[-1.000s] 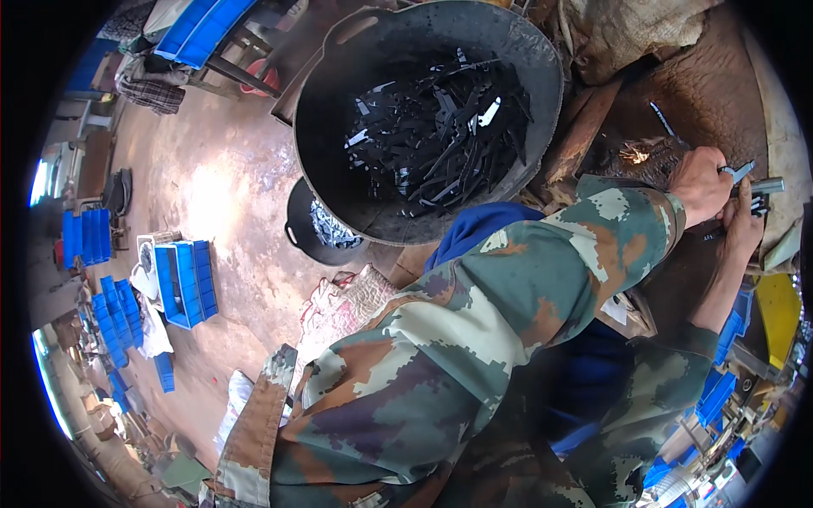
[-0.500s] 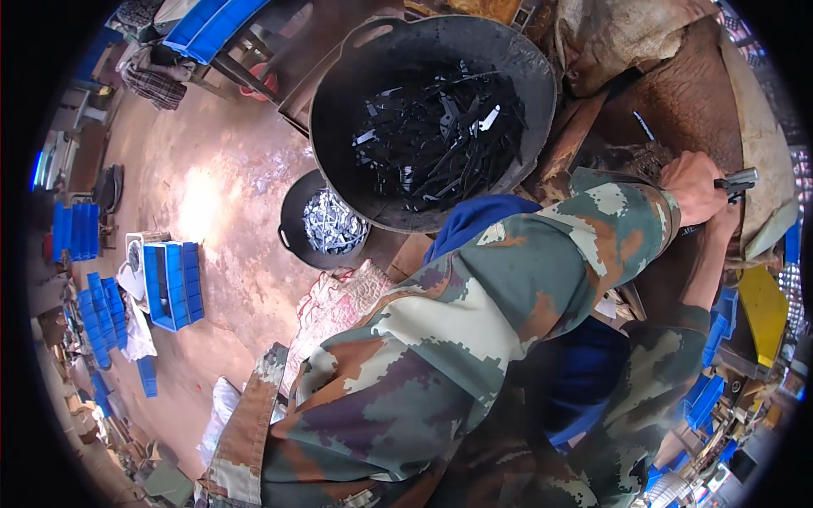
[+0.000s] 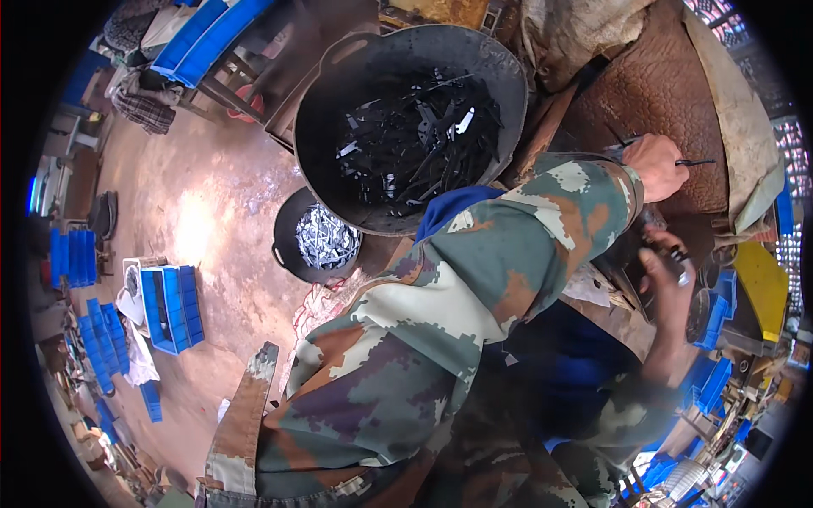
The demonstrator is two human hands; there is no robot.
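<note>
My left hand (image 3: 656, 168) is closed around a thin dark strip (image 3: 696, 162), one end of which pokes out past the fingers on the right. Another slim dark piece (image 3: 625, 137) shows at the hand's far left side, over a brown leathery sheet. Nearer to me and lower, my right hand (image 3: 669, 267) curls around a short metal piece (image 3: 680, 264) with shiny ends; motion blur hides its exact kind. The two hands are apart. Left of them stands a large black tub (image 3: 412, 216) holding many loose dark metal parts (image 3: 423, 140).
A smaller black bucket (image 3: 284, 254) with bright silvery parts (image 3: 326, 237) stands on the floor beside the tub. Brown leathery sheeting (image 3: 652, 93) covers the work surface. Blue bins (image 3: 174, 309) sit at the left, and a yellow panel (image 3: 758, 292) is at the right.
My hands were close together around the shiny metal piece; now they are apart. The right hand has drawn back toward me with the metal piece, and a thin dark strip shows in the left.
</note>
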